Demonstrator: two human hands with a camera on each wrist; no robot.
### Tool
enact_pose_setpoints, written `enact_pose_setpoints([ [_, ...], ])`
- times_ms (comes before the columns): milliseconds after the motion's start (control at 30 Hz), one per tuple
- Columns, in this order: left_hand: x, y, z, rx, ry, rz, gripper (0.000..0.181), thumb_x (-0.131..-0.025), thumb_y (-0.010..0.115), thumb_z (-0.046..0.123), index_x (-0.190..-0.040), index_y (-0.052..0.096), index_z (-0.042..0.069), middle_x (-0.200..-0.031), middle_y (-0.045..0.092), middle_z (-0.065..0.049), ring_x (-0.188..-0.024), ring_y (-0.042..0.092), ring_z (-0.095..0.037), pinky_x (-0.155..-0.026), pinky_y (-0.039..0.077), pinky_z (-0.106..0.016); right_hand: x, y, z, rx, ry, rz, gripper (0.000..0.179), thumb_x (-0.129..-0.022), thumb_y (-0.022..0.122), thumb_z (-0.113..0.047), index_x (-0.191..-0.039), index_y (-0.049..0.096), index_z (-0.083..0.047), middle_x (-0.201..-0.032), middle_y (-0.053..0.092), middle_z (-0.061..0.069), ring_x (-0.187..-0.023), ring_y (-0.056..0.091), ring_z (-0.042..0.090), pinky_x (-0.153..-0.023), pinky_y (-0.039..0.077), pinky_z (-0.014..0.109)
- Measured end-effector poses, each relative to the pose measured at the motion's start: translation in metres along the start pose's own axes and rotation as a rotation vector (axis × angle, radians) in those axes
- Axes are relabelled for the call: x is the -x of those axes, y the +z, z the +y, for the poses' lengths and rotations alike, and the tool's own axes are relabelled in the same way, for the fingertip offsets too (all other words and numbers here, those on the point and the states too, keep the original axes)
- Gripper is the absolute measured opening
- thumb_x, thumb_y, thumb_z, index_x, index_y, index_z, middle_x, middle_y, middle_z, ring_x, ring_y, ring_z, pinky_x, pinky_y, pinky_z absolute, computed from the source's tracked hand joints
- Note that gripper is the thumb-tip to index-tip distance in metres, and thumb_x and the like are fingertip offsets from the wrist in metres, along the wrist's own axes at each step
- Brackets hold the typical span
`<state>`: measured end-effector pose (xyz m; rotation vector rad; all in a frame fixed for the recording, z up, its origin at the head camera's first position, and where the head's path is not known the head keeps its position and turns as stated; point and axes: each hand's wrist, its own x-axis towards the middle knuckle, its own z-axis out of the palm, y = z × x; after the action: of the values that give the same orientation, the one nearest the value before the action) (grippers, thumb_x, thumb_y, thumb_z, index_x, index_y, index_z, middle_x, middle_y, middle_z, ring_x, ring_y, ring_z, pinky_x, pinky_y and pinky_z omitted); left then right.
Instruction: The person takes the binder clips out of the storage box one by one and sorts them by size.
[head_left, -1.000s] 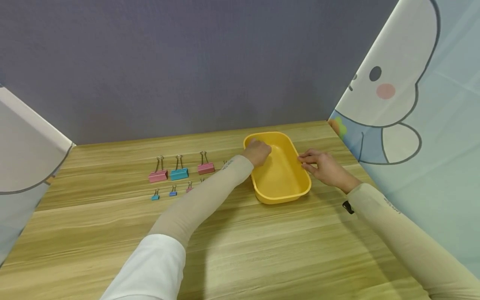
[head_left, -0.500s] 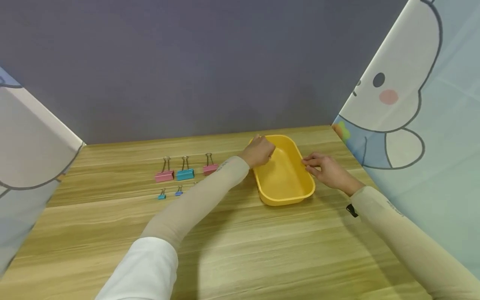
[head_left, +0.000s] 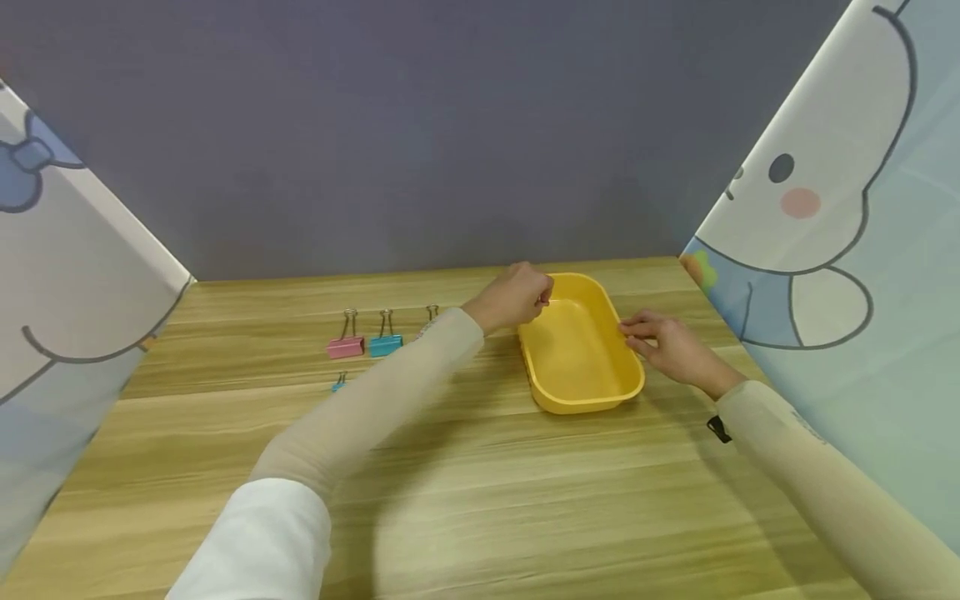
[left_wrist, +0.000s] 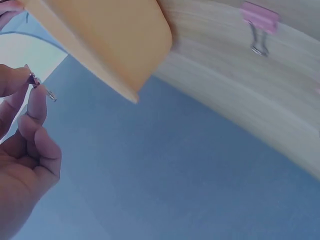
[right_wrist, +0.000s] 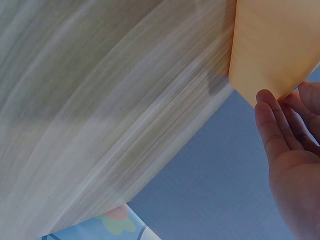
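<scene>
A small binder clip [left_wrist: 34,79] with silver handles is pinched between the thumb and index finger of my left hand [head_left: 516,296]. That hand hovers at the left rim, near the far left corner, of a yellow plastic tray [head_left: 577,354]. In the head view the fingers hide the clip. My right hand [head_left: 671,346] holds the tray's right rim, its straight fingers [right_wrist: 272,120] along the outer wall and the thumb at the edge. Left of the tray, pink [head_left: 346,347] and teal [head_left: 386,345] binder clips lie on the table, handles pointing away.
A small blue clip [head_left: 339,386] and another pink clip [left_wrist: 260,17] are partly hidden by my left forearm [head_left: 375,400] in the head view. Behind the wood-grain table [head_left: 465,517] stands a grey partition [head_left: 420,142]. Cartoon-printed curtains [head_left: 817,208] flank both sides.
My left hand has moved left relative to the tray, from over its inside to its left rim. The head view has shifted. My right hand keeps its place at the tray's right rim.
</scene>
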<state>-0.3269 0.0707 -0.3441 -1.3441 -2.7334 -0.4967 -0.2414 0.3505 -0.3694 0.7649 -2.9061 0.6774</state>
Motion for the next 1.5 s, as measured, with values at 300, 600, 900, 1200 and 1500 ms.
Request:
enact_pose_setpoints([
  [300,0.032,-0.021,-0.021,0.014,0.007,0.053,0.008,-0.085,0.062,0.001,-0.085,0.068,0.006,-0.081,0.066,0.0,-0.07,0.053,-0.014,-0.09,0.036,-0.032,0.0,0.0,-0.001,-0.002,-0.004,0.001,0.027,-0.089,0.062,0.004,-0.114,0.062,0.013,-0.111,0.059,0.02,-0.094,0.06,0.032,-0.07,0.052,0.038],
  [600,0.074,-0.023,-0.042,0.029,-0.022,0.013,0.003,-0.087,0.066,0.007,-0.09,0.069,0.007,-0.087,0.067,-0.001,-0.077,0.056,-0.015,-0.084,0.043,-0.031,0.001,-0.001,0.0,0.029,-0.024,0.023,0.026,-0.086,0.064,0.005,-0.112,0.063,0.012,-0.109,0.06,0.019,-0.095,0.06,0.033,-0.07,0.052,0.04],
  [900,0.107,0.007,-0.054,0.055,-0.012,-0.077,0.004,-0.087,0.069,0.011,-0.086,0.07,0.008,-0.079,0.066,-0.001,-0.071,0.051,-0.014,-0.087,0.041,-0.035,0.001,-0.001,-0.001,0.035,-0.016,0.026,0.025,-0.086,0.065,0.005,-0.11,0.064,0.012,-0.109,0.061,0.018,-0.095,0.059,0.033,-0.07,0.052,0.04],
  [1200,0.121,0.032,-0.057,0.118,-0.016,-0.132,0.008,-0.088,0.067,0.006,-0.08,0.068,0.007,-0.071,0.06,0.0,-0.063,0.044,-0.01,-0.068,0.041,-0.03,0.0,-0.003,-0.001,0.045,-0.058,0.025,0.024,-0.086,0.064,0.006,-0.109,0.065,0.012,-0.106,0.061,0.017,-0.09,0.061,0.03,-0.067,0.052,0.036],
  [1500,0.119,0.042,-0.054,0.1,-0.05,-0.183,0.005,-0.088,0.067,0.007,-0.085,0.071,0.01,-0.082,0.066,0.001,-0.074,0.056,-0.014,-0.083,0.047,-0.042,0.0,-0.002,-0.002,0.051,-0.036,0.017,0.026,-0.086,0.065,0.004,-0.111,0.064,0.011,-0.107,0.061,0.016,-0.09,0.061,0.029,-0.067,0.052,0.038],
])
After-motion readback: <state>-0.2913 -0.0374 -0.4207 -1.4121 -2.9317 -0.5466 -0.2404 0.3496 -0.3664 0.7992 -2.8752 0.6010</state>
